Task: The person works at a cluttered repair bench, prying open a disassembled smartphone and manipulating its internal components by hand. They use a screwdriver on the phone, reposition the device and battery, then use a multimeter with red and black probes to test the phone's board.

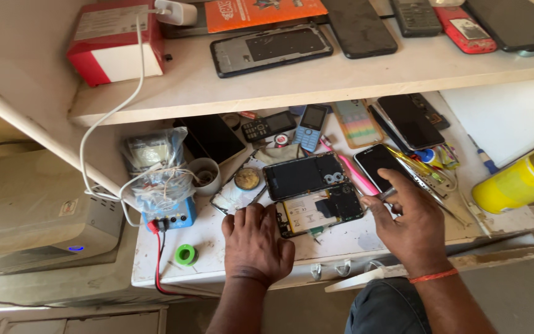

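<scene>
The tabletop (pixel 217 232) looks like painted wood, matt white and scuffed. The opened phone (pixel 319 210) shows a glossy yellow battery label and dark matt circuit parts. The tweezers (pixel 424 179) are shiny metal. A crinkled clear plastic bag (pixel 156 167) shines. The can (pixel 517 182) is glossy yellow. The shelf (pixel 279 80) is matt and dusty.

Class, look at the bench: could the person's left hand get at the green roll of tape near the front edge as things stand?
Probably yes. The left hand rests beside the opened phone, and the green tape roll lies just to its left on bare worktop, with only a red wire beyond it.
</scene>
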